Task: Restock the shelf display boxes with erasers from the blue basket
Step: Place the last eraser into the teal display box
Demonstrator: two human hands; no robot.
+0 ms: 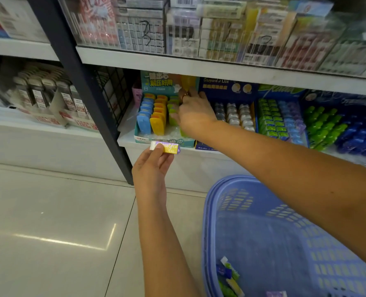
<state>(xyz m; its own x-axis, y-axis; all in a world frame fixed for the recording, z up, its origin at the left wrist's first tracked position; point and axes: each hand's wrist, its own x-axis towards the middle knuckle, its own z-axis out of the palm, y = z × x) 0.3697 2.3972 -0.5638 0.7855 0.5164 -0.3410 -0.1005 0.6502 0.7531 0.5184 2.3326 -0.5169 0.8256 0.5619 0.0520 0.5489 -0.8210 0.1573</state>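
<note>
Meanwhile, one eraser is pinched in the left grip, just in front of the shelf edge.
The right grip is laid over the green column of the teal display box, where three columns are counted: blue, orange, green. Whether anything is grasped there cannot be told. Four display boxes are lined along the shelf. At least four loose erasers are seen in the blue basket on the floor.
</note>
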